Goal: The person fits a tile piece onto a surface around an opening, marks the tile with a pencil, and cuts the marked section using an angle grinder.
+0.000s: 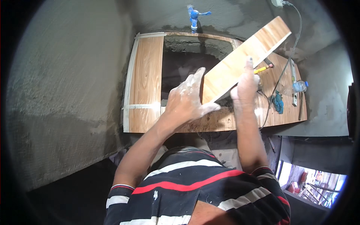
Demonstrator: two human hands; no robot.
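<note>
A long wood-look tile strip [240,62] with a pale edge is held at a slant over the countertop, its far end up to the right. My left hand [186,95], dusted white, is at its near end, fingers along the end and thumb below. My right hand [246,84] grips its lower long edge, thumb lying on the face. A yellow pencil [262,69] shows just beyond my right hand; whether it is held or lying there I cannot tell. Below the strip is a rectangular opening [183,67] with rough cement sides, partly hidden by the strip and my hands.
The wood-patterned countertop [146,75] has pale strips along its left edges. A blue tap [194,17] juts from the cement wall behind. At right lie a teal cloth [278,102], a plastic bottle [299,86] and a white power strip [294,98]; a grey cable [285,69] hangs across.
</note>
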